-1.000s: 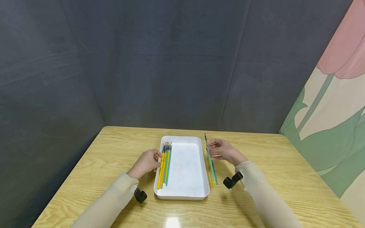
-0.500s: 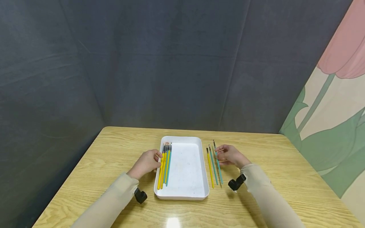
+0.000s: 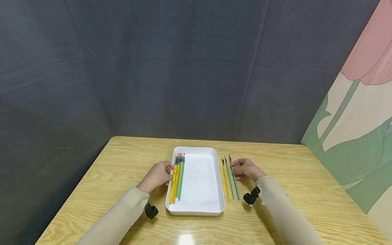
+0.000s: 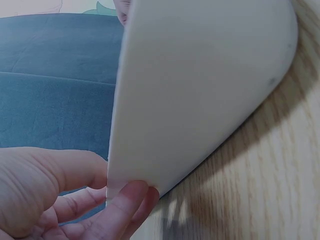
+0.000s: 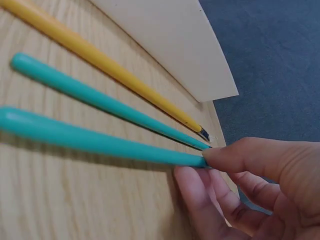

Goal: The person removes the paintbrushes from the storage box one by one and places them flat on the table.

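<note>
My left hand (image 3: 157, 176) grips the left wall of a white tray (image 3: 202, 187). In the left wrist view its fingertips press the outer face of the tray's wall (image 4: 200, 85), with the thumb at the rim. Several yellow and teal paintbrushes (image 3: 176, 185) lie side by side along the tray's left side, bristles away from me. Right of the tray, my right hand (image 3: 246, 169) pinches a teal paintbrush (image 3: 235, 185) near its ferrule, handle end toward me. Beside it on the table lie another teal paintbrush (image 5: 100, 100) and a yellow one (image 5: 110, 65).
The wooden table (image 3: 291, 177) ends at a dark curtain (image 3: 183, 85) along the back. A wall painted with a pink tulip (image 3: 367, 61) stands at the right. Each wrist wears a small black camera (image 3: 251, 196).
My right hand has shifted right with the teal paintbrush, away from the other two, then lowered it level alongside them. My left hand and the tray have stayed put.
</note>
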### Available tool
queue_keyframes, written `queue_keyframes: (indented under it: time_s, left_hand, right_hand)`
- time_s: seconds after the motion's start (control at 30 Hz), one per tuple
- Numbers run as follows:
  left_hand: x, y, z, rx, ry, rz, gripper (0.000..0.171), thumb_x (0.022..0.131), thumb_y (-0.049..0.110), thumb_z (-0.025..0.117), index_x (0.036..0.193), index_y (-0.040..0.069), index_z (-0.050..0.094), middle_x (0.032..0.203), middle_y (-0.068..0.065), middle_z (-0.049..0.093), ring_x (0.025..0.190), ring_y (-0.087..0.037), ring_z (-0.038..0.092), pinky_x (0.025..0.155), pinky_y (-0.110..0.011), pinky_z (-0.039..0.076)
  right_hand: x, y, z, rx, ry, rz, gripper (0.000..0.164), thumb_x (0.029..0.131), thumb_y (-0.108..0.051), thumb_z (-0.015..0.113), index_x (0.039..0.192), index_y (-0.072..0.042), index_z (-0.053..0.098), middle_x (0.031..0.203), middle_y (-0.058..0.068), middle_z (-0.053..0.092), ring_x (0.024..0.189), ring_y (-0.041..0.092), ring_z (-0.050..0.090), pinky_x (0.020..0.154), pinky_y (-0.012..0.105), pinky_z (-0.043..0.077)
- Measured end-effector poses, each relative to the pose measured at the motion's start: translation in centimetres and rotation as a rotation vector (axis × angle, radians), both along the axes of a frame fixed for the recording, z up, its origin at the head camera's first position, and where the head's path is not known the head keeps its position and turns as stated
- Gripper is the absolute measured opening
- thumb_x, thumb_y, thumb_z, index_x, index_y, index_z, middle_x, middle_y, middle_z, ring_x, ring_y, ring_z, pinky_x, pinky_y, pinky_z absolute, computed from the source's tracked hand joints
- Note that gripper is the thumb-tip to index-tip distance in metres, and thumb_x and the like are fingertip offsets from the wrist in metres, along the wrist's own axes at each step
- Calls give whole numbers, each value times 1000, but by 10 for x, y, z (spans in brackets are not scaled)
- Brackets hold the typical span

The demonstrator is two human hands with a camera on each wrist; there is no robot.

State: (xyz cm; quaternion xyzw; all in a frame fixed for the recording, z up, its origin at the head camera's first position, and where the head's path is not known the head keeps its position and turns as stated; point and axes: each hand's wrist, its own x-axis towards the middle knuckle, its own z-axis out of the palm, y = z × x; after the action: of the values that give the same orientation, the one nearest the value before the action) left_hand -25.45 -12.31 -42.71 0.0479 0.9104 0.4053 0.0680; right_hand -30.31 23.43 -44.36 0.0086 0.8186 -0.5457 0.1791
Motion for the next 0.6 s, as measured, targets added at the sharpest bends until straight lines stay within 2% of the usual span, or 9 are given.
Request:
queue_keyframes:
  time_s: [0.6]
  left_hand:
    - [1,0,2,-12,3,0,26,79,-1,67,105,2,63,84,-9,57,61,-17,55,54,-26,46]
  right_hand:
    - [0,-6,0,49,17,4,36,82,5,63,116,9,53,86,7,56,64,11,59,57,23,54]
